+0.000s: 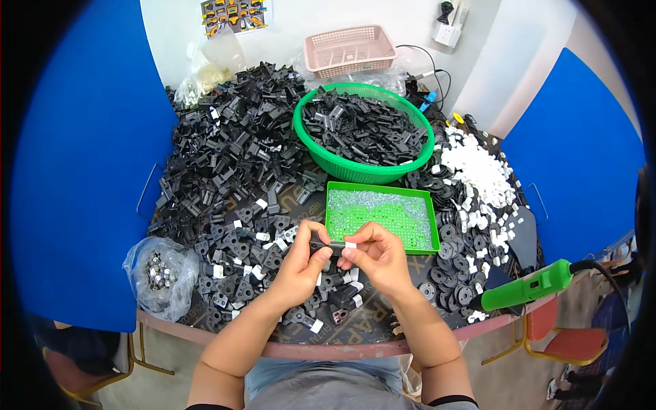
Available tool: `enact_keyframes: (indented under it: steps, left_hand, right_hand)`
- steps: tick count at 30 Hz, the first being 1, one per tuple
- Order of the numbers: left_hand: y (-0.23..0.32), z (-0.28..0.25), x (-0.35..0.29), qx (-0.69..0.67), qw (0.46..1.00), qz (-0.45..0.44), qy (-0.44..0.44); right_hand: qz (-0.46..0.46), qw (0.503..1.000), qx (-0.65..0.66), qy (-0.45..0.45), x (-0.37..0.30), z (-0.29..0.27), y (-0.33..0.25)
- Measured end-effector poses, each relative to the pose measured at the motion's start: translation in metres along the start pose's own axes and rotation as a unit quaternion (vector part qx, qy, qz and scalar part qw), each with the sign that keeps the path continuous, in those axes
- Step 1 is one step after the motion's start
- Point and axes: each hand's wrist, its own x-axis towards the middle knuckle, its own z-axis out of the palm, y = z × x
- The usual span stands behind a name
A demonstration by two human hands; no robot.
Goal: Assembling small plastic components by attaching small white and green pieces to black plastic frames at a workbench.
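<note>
Black part point(335, 249) pinched in both hands point(298, 271), its outline largely covered, the white tip point(350, 244) perhaps separate.

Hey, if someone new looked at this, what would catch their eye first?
Probably the round green plastic basket full of black plastic parts, toward the back, and the sprawling pile of black plastic pieces to its left. Next, the bright heap of small white pieces at right. Front and centre, the left hand and right hand hold a small black part between them.
</note>
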Motion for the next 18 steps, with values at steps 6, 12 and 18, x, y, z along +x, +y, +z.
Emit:
enact_keyframes:
  steps: [6, 12, 18]
  left_hand:
    - [0.052, -0.034, 0.007, 0.059, 0.992, -0.078, 0.08]
    - [0.026, -0.142, -0.011, 0.486, 0.839, -0.22, 0.107]
    - [0.04, -0.032, -0.022, 0.6, 0.778, 0.121, 0.143]
  right_hand:
    - [0.035, 0.997, -0.069, -0.001, -0.007, 0.025, -0.004]
    - [-0.207, 0.89, -0.352, -0.204, -0.034, 0.046, -0.032]
    - [-0.277, 0.749, -0.589, -0.121, -0.14, 0.068, -0.161]
